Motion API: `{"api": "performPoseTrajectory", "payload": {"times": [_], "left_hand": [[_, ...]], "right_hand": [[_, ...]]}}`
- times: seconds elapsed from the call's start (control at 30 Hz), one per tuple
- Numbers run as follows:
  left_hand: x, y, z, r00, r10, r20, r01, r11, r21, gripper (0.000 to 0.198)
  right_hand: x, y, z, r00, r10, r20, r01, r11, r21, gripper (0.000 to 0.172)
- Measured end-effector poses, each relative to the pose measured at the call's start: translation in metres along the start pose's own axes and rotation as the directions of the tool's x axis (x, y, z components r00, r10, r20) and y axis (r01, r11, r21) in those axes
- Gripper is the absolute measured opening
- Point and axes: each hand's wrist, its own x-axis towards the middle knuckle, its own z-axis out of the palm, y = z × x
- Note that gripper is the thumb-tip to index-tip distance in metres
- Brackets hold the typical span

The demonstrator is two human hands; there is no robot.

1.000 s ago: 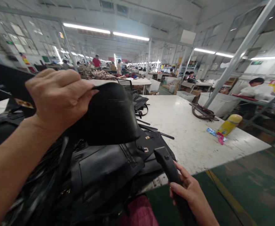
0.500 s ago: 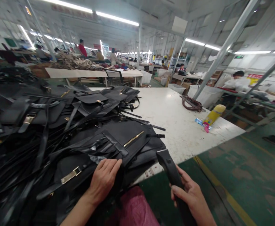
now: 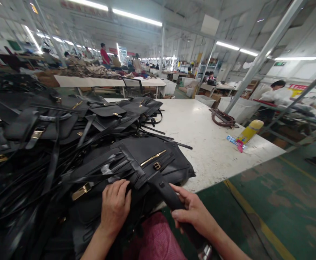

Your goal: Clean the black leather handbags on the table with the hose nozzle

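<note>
My left hand (image 3: 116,204) has its fingers curled over the near edge of a black bag (image 3: 171,153) with a gold zip and a small buckle. Some of the fingertips are hidden in the dark material. My right hand (image 3: 193,211) is wrapped around a long black handheld tool (image 3: 171,196) with a wide flat head; its exact kind is unclear. The tool's head is over the bag's near side, just right of my left hand; whether it touches is unclear. A gold clasp (image 3: 81,191) lies left of my left hand.
More black bags (image 3: 66,133) with loose straps are heaped on the left of the white table (image 3: 185,115). A yellow bottle (image 3: 251,130), a blue-and-pink packet (image 3: 236,143) and coiled brown cord (image 3: 223,119) lie at the right. A metal post (image 3: 255,68) rises behind. Other people work farther back.
My right hand has brought the black tool leftward, from beside the table edge to over the bag. My left hand has shifted slightly left. The bag's small buckle now shows.
</note>
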Motion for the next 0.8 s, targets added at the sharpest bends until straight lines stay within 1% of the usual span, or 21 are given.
{"api": "performPoseTrajectory", "payload": {"times": [0.1,0.2,0.27,0.4,0.47,0.53,0.6,0.63,0.7,0.8], "left_hand": [[-0.001,0.000,0.002,1.000,-0.025,-0.010,0.025,0.999,-0.021,0.023],[-0.004,-0.001,0.002,0.999,-0.042,-0.015,0.041,0.999,-0.035,0.022],[-0.005,-0.001,0.000,0.998,-0.060,-0.014,0.059,0.997,-0.050,0.021],[-0.005,0.000,-0.002,0.997,-0.082,-0.009,0.081,0.992,-0.093,0.020],[-0.005,0.000,-0.002,0.996,-0.084,-0.009,0.083,0.991,-0.108,0.019],[-0.005,0.000,-0.003,0.996,-0.090,-0.010,0.088,0.989,-0.118,0.019],[-0.005,0.000,-0.004,0.995,-0.099,-0.007,0.097,0.988,-0.124,0.019],[-0.006,-0.001,-0.005,0.995,-0.104,-0.006,0.102,0.987,-0.126,0.019],[-0.006,-0.001,-0.006,0.994,-0.109,0.007,0.109,0.986,-0.123,0.020],[-0.005,0.002,-0.008,0.994,-0.097,0.048,0.100,0.993,-0.062,0.026]], "right_hand": [[0.019,-0.009,0.012,0.995,0.024,0.101,-0.016,0.997,-0.075,0.066],[0.033,-0.007,0.024,0.992,0.013,0.124,0.006,0.988,-0.154,0.063],[0.033,-0.004,0.027,0.995,-0.008,0.101,0.026,0.983,-0.181,0.063],[0.017,-0.003,0.026,0.999,0.003,0.049,0.010,0.968,-0.252,0.066],[0.012,-0.001,0.027,0.999,-0.030,0.045,0.044,0.932,-0.361,0.068],[0.013,0.003,0.032,0.995,-0.087,0.056,0.103,0.874,-0.476,0.067],[0.018,0.008,0.040,0.990,-0.132,0.057,0.142,0.836,-0.529,0.066],[0.021,0.011,0.043,0.990,-0.135,0.049,0.141,0.843,-0.520,0.066],[0.024,0.012,0.047,0.992,-0.124,0.022,0.121,0.888,-0.444,0.068],[0.020,0.007,0.043,0.993,-0.117,-0.001,0.112,0.953,-0.282,0.069]]}}
